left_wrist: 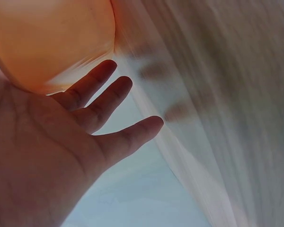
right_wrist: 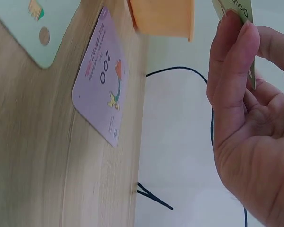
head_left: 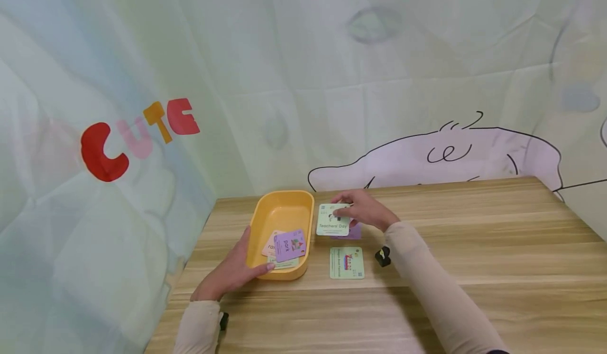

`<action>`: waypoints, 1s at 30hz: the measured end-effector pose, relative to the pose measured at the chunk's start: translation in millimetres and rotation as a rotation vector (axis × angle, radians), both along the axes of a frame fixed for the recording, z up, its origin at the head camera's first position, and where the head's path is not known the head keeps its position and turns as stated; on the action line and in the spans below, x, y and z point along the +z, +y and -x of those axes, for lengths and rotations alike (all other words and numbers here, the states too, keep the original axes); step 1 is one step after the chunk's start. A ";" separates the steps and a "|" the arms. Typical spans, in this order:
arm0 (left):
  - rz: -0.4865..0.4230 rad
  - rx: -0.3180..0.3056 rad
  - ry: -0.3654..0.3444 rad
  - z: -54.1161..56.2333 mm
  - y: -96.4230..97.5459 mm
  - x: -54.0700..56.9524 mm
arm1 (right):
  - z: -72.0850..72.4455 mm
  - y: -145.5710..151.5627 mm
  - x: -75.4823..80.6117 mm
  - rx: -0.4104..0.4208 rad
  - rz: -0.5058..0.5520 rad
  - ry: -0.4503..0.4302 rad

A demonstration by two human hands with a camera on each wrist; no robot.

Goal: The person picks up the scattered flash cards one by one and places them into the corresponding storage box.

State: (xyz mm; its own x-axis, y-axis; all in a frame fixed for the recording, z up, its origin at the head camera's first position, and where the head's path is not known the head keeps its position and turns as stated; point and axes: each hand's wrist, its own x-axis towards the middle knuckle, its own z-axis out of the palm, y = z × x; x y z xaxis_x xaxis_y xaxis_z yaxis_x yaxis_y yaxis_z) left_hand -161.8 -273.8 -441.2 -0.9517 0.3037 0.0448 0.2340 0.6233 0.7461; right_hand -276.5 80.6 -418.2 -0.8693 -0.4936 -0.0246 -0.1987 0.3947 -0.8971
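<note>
My right hand [head_left: 367, 210] pinches a pale green "Teachers' Day" card [head_left: 333, 226] above the table, just right of the yellow plastic tray [head_left: 309, 238]. In the right wrist view, that card [right_wrist: 252, 71] shows nearly edge-on between thumb and fingers. Beneath it lies a purple "zoo" card [right_wrist: 104, 78], partly covered in the head view. My left hand [head_left: 229, 267] holds the tray's near left corner, thumb over the rim; in the left wrist view several fingers [left_wrist: 102, 109] extend outside it. Inside, a purple "park" card [head_left: 289, 246] overlaps a pink card [head_left: 268, 245] and a pale green one [head_left: 289, 263].
Another pale green card [head_left: 346, 272] with a red boat picture lies on the wooden table [head_left: 474, 269], nearer me than the zoo card. Behind and left of the table hangs a printed cloth [head_left: 265, 80] with "CUTE" lettering. A small black object [head_left: 382, 256] is by the right wrist.
</note>
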 end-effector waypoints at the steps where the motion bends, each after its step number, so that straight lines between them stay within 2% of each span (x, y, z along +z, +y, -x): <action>1: -0.001 -0.002 0.001 0.1 0.1 0.3 | 0.1 -1.8 0.2 -0.002 0.003 -0.001; 11: 0.025 0.032 -0.032 0.2 -0.4 0.9 | -1.9 -16.2 3.3 0.015 0.001 -0.028; 30: 0.001 0.029 -0.035 -2.6 4.0 5.5 | -3.3 -41.3 6.1 0.078 0.028 -0.027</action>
State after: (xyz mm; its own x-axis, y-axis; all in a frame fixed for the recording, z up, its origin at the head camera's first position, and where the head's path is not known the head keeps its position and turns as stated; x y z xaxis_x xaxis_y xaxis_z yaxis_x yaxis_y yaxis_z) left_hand -159.2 -269.8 -435.7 -0.9612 0.2757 0.0109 0.1892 0.6299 0.7532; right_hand -273.2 39.3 -412.1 -0.8274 -0.5607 -0.0331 -0.2035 0.3541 -0.9128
